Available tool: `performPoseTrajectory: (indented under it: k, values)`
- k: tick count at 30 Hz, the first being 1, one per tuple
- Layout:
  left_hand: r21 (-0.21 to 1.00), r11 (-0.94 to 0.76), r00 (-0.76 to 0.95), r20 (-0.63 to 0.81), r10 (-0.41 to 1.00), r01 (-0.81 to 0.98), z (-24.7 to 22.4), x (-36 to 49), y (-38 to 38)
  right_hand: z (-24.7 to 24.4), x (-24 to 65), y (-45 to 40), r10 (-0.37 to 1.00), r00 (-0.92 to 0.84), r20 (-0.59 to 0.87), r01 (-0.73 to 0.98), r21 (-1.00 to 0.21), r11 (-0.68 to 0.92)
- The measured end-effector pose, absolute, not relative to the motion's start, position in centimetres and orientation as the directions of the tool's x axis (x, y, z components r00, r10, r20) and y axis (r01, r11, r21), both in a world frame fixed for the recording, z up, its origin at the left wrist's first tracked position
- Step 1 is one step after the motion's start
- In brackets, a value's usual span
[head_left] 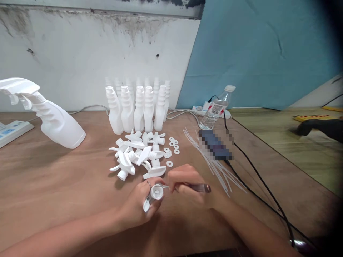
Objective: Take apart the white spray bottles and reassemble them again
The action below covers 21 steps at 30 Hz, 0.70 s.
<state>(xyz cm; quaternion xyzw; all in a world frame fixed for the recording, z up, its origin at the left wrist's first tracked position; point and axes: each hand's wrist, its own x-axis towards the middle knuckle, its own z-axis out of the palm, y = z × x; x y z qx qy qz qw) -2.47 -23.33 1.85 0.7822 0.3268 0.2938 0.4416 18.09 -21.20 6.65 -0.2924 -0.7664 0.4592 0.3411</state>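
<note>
My left hand [139, 203] is wrapped round a white spray head [157, 192], its round open collar facing up toward me. Just to the right, my right hand [187, 184] grips a tool [200, 187] with a dark brownish handle, and its thin tip reaches the collar's edge. Beyond my hands lies a pile of white spray heads [144, 154], with several flat white washers [169, 164] at its right. Thin white tubes [214, 167] are spread further right.
Behind the pile stand rows of white bottles [139, 110]. An assembled spray bottle [60, 123] is at the left, near a power strip [14, 132]. A clear water bottle [214, 110], a pixelated phone-like object [215, 144] and black cables [257, 173] are on the right.
</note>
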Motion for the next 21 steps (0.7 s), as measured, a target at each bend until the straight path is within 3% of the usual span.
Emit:
performPoseTrajectory:
  k: [2, 6, 14, 21]
  values:
    - [0.88, -0.404, 0.617, 0.178, 0.766, 0.249, 1.8, -2.5, -23.3, 6.5, 18.0, -21.1, 0.773, -0.576, 0.267, 0.108, -0.912, 0.395]
    - [0.878, -0.429, 0.68, 0.184, 0.709, 0.211, 1.6, -2.6, -23.4, 5.6, 17.8, -21.1, 0.863, -0.472, 0.177, -0.109, -0.984, 0.142]
    - [0.902, -0.404, 0.734, 0.17, 0.657, 0.153, 2.3, -2.6, -23.1, 4.3, 16.8, -20.5, 0.837, -0.544, -0.057, -0.262, -0.936, -0.234]
    - [0.974, -0.216, 0.82, 0.068, 0.569, 0.069, 3.6, -3.0, -22.5, 3.5, 16.3, -19.9, 0.836, -0.526, -0.154, -0.315, -0.878, -0.36]
